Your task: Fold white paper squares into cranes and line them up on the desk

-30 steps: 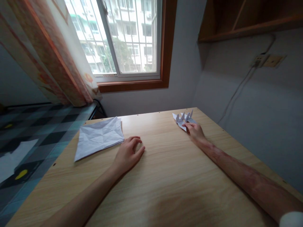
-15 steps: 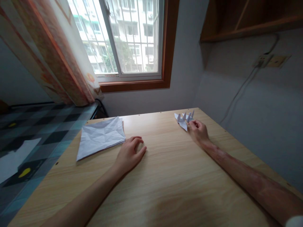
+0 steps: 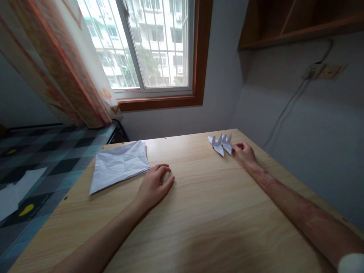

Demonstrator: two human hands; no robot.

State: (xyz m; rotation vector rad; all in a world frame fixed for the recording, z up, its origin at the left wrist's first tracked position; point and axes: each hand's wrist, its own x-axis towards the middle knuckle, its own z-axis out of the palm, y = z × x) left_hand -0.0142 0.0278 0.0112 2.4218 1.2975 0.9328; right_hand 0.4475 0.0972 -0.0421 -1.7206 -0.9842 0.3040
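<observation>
Two white folded paper cranes (image 3: 219,147) stand side by side near the far right part of the wooden table. Just right of them is my right hand (image 3: 245,153), its fingers loosely curled with nothing visible in them; whether a fingertip touches the nearer crane I cannot tell. My left hand (image 3: 156,184) rests on the tabletop, open, thumb and fingers apart. Beside its knuckles lies a small stack of creased white paper sheets (image 3: 119,165), with my hand close to the stack's right corner.
The wooden table (image 3: 193,212) ends at the wall below a barred window (image 3: 162,49). A bed with a checked cover (image 3: 54,163) adjoins on the left, with white paper (image 3: 21,191) on it. A shelf (image 3: 273,41) and a cable (image 3: 287,106) are on the right.
My right hand has let go of the right-hand crane and moved slightly right, so that more of the crane shows. My left hand stays in place; the view shifts a little.
</observation>
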